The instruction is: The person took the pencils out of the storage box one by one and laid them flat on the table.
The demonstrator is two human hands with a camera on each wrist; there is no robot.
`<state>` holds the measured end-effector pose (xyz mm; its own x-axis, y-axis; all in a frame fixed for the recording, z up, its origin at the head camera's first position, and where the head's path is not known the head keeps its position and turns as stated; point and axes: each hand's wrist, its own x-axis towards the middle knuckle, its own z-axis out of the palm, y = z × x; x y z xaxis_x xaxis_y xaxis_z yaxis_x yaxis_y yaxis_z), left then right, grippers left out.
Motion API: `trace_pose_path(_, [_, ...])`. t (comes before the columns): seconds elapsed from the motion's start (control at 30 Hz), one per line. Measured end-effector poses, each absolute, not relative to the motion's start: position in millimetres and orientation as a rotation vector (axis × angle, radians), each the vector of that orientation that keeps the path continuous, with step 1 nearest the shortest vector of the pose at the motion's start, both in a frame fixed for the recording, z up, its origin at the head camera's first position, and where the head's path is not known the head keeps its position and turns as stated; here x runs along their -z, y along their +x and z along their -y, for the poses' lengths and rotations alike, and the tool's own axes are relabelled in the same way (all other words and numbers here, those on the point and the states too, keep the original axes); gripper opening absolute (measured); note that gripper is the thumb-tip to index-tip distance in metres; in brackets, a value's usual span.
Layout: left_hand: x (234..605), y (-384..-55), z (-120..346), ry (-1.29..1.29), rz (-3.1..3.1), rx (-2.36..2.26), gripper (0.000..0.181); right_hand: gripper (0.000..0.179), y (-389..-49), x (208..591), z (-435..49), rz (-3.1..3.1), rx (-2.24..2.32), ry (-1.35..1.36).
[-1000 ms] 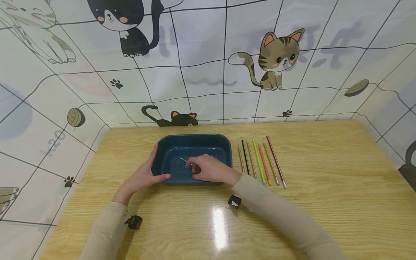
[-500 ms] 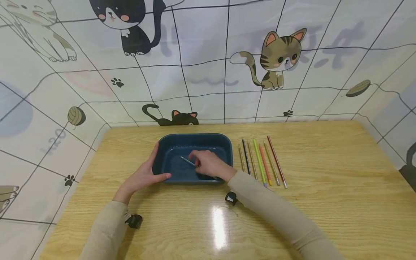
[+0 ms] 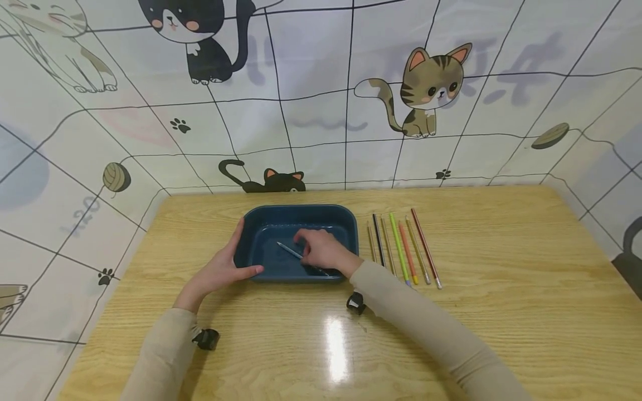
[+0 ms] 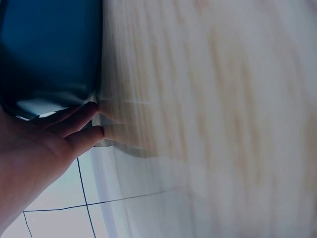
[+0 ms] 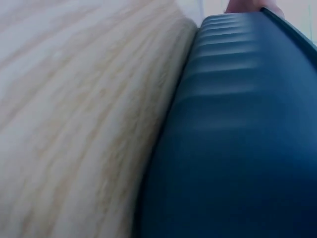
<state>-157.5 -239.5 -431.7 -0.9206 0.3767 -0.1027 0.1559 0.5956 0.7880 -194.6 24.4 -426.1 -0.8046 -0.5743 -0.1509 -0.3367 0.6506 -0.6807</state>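
Observation:
A dark blue rectangular tray (image 3: pixel 266 262) stands on the wooden table; its outer walls fill much of both wrist views. My left hand (image 3: pixel 219 274) braces the tray's left end, thumb laid on the front rim and straight fingers along the outside wall. In the left wrist view those fingers (image 4: pixel 81 134) touch the tray's lower side. Inside the tray, a thin grey pencil (image 3: pixel 288 249) lies slanted, point toward the back left. My right hand (image 3: pixel 325 249) bends over it with finger and thumb at its middle. The exact contact is partly hidden beneath the hand.
Several pencils lie roughly side by side right of the tray, among them a lime green pencil (image 3: pixel 399 248), an orange pencil (image 3: pixel 408 253) and a dark red pencil (image 3: pixel 426 248). Behind the wooden table (image 3: pixel 501 289) rises a wall covering (image 3: pixel 316 72) printed with cats.
My right hand has shifted right along the pencil, baring more of its pointed end. The pencil, the tray and my left hand have stayed in place.

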Motion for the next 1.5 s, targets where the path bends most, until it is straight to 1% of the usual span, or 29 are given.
trace_pose_path(0.33, [432.2, -156.4, 240.1, 0.431, -2.563, -1.244, 0.116, 0.03, -199.7, 427.3, -28.9, -2.257, 1.258, -0.596])
trace_pose_path(0.6, [435.0, -158.3, 239.8, 0.445, -2.567, -1.261, 0.116, 0.025, -200.7, 425.7, -31.7, -2.18, 1.388, -0.56])
trace_pose_path(0.97, [433.3, -158.7, 239.5, 0.432, -2.558, -1.247, 0.115, 0.028, -201.8, 424.1, -34.2, -2.057, 1.667, -0.551])
trace_pose_path(1.13, [434.1, -159.0, 239.8, 0.427, -2.546, -1.257, 0.115, 0.03, -200.5, 418.6, -37.6, -2.049, 1.762, -0.573])
trace_pose_path(1.37, [435.2, -159.6, 239.6, 0.417, -2.535, -1.266, 0.116, 0.033, -197.6, 408.0, -46.1, -2.008, 1.838, -0.509])
trace_pose_path(1.5, [435.3, -159.3, 239.4, 0.418, -2.537, -1.265, 0.116, 0.035, -197.1, 403.3, -52.0, -1.98, 1.885, -0.516])
